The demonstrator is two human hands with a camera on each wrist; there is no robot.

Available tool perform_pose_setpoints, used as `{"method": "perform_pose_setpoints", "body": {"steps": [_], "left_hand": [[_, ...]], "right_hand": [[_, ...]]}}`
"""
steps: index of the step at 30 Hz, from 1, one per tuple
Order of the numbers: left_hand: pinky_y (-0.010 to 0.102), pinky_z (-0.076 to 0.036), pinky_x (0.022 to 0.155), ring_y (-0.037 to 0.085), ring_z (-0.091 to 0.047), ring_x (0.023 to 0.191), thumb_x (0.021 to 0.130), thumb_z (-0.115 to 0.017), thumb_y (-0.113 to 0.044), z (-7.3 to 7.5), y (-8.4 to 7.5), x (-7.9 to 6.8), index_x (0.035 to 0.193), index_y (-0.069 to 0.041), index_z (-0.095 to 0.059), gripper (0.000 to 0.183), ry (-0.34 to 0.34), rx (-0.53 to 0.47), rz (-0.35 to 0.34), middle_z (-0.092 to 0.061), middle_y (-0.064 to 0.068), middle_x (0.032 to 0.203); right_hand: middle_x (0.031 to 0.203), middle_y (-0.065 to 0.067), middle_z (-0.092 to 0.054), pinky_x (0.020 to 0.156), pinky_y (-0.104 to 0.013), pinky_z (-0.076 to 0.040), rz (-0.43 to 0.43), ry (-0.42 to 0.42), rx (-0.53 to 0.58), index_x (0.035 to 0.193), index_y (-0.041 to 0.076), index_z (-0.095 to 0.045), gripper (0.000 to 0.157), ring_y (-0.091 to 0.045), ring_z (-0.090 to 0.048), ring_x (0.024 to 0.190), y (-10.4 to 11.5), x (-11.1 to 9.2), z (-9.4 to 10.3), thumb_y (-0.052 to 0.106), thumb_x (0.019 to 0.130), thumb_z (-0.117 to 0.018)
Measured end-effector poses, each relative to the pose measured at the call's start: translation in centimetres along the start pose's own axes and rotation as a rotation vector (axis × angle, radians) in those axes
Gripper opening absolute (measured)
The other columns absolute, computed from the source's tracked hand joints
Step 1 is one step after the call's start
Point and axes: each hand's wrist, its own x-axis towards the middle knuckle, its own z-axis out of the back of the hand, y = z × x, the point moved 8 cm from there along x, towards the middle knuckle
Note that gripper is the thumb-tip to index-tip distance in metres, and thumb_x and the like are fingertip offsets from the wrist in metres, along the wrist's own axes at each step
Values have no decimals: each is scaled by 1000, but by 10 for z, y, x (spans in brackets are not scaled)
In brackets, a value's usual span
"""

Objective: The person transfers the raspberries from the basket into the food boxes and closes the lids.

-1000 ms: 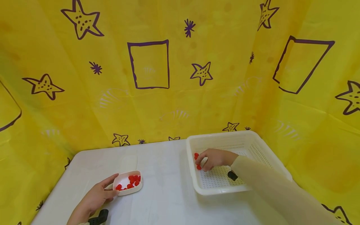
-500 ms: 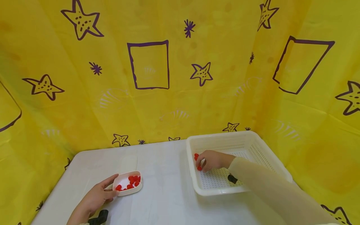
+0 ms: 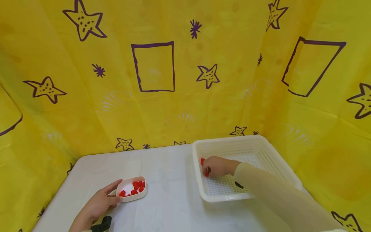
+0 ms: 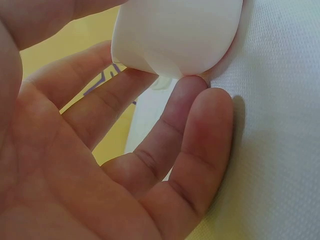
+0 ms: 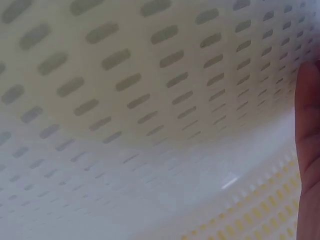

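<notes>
My left hand (image 3: 99, 201) grips the near left end of a small cream box (image 3: 142, 194), thumb on one side and fingers on the other. Several small red pieces (image 3: 134, 192) lie inside it. In the left wrist view the fingertips (image 4: 209, 112) bend up against the box's pale wall (image 4: 175, 32). Inside a white perforated basket (image 3: 223, 197), my right hand (image 3: 218, 166) is low at the left wall, its fingers curled around a red piece (image 3: 206, 174). Another red bit (image 3: 202, 161) shows just behind the knuckles. The right wrist view shows only a hand's edge (image 5: 309, 135); its fingertips are hidden.
A pale flat lid-like piece (image 3: 132, 168) lies behind the small box. The white table (image 3: 168, 180) reaches back to a yellow curtain (image 3: 179, 106) printed with stars, which also encloses both sides. The basket's raised rim stands around my right hand.
My right hand has closed its fingers and thumb around a red piece near the basket's left wall, lowering slightly. The left hand and small box have stayed in place.
</notes>
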Motion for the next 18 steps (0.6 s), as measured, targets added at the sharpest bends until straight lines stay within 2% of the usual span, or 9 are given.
{"method": "perform_pose_setpoints", "body": {"steps": [7,11,14,18], "left_hand": [[41,-56,83,31,-57,105,84,-79,-16,0,2,1,155,-7,-34,85,2,-7,-5,-32,29,152],[41,-56,83,31,-57,105,84,-80,-17,1,3,1,155,-9,-34,86,-3,-5,-1,-32,28,152],[40,-56,83,30,-57,104,84,-81,-17,1,2,1,155,-9,-34,86,-5,-6,1,-32,28,152],[39,-56,83,30,-56,101,84,-80,-16,1,1,0,155,-8,-34,85,-4,-6,2,-33,28,151]], "right_hand": [[86,15,-63,83,-30,-51,4,4,-3,88,28,-76,20,-11,-57,83,1,-1,6,8,85,-78],[87,13,-64,78,-29,-52,28,-63,37,87,22,-77,16,-12,-58,83,0,-4,26,6,84,-75],[89,7,-67,74,-32,-53,11,-170,166,89,15,-76,12,-17,-62,83,-3,-7,54,4,86,-71],[100,-8,-70,79,-41,-55,-35,-331,474,97,9,-74,10,-33,-65,89,7,-9,94,6,91,-67]]}}
